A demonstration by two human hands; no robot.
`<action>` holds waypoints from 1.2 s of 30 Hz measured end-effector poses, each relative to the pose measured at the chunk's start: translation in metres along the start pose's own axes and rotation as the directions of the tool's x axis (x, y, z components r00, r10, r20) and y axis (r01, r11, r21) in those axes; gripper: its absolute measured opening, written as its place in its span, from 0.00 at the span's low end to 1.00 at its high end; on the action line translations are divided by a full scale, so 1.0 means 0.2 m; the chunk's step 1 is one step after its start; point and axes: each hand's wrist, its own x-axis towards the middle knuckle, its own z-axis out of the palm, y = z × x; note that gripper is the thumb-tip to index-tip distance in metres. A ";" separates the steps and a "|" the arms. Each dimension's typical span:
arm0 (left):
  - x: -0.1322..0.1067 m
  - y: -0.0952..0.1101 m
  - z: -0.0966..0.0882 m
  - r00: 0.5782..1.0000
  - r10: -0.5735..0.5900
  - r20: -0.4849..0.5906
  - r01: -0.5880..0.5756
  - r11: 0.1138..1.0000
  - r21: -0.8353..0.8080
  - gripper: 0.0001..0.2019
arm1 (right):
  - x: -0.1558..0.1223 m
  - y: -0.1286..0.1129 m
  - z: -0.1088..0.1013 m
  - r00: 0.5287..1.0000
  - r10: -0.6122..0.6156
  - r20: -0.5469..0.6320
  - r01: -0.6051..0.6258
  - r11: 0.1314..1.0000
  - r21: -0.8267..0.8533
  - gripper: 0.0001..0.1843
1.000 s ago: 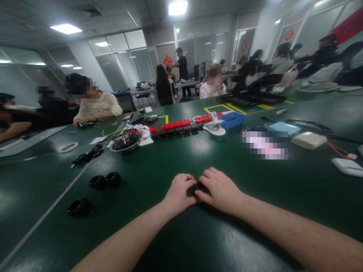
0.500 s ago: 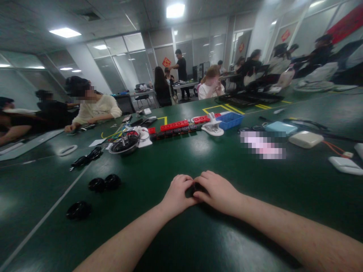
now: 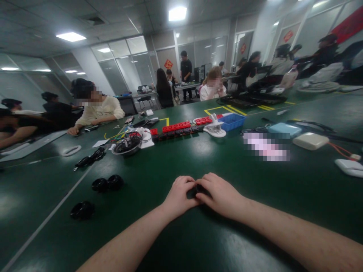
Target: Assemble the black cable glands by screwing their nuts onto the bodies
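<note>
At the middle of the green table, my left hand [image 3: 181,193] and my right hand [image 3: 219,194] meet at the fingertips. Both have curled fingers closed around a small dark object [image 3: 199,189], mostly covered by the right fingers; its kind is hard to make out. To the left lie a pair of glossy black rounded bundles [image 3: 107,183], side by side. A similar black bundle [image 3: 82,210] sits nearer to me.
Farther back are a metal bowl of black parts [image 3: 126,145], a row of red and black blocks [image 3: 177,130], a white clip stand [image 3: 214,127] and a blue bin [image 3: 233,121]. At right lie a light blue case [image 3: 284,129] and a cream case [image 3: 311,141]. People sit beyond.
The view has shifted slightly, so everything appears a little farther right and lower. My hands keep nearly the same pose around the dark object.
</note>
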 end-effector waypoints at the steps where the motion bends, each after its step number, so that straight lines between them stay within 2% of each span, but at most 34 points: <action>1: 0.00 0.00 0.00 1.000 -0.004 -0.003 0.004 1.000 0.000 0.14 | 0.00 0.00 0.00 1.000 -0.003 -0.004 0.003 1.000 0.007 0.09; 12: 0.00 0.00 0.00 1.000 -0.026 0.016 0.026 0.999 -0.021 0.13 | -0.01 0.01 0.02 0.995 -0.082 -0.064 0.088 0.993 0.085 0.11; 16: 0.00 -0.02 0.01 1.000 -0.026 0.006 0.026 1.000 -0.015 0.07 | -0.01 0.00 0.01 0.989 -0.132 -0.063 0.139 0.983 0.121 0.09; 19: 0.00 -0.02 0.02 1.000 -0.022 0.003 0.022 1.000 -0.015 0.07 | -0.02 -0.01 0.01 0.988 -0.142 -0.061 0.149 0.980 0.132 0.06; 26: 0.00 -0.01 0.01 0.999 -0.032 0.004 0.032 0.999 -0.030 0.13 | -0.03 -0.03 0.00 0.983 -0.164 -0.080 0.171 0.981 0.096 0.08; 31: 0.00 -0.02 0.02 0.998 -0.036 -0.052 0.033 0.998 -0.054 0.13 | -0.02 -0.02 0.00 0.981 -0.162 -0.110 0.169 0.984 0.054 0.12; 36: 0.00 -0.02 0.02 0.996 -0.039 -0.085 0.034 0.998 -0.060 0.11 | -0.02 -0.01 0.00 0.985 -0.118 -0.127 0.115 0.993 -0.032 0.14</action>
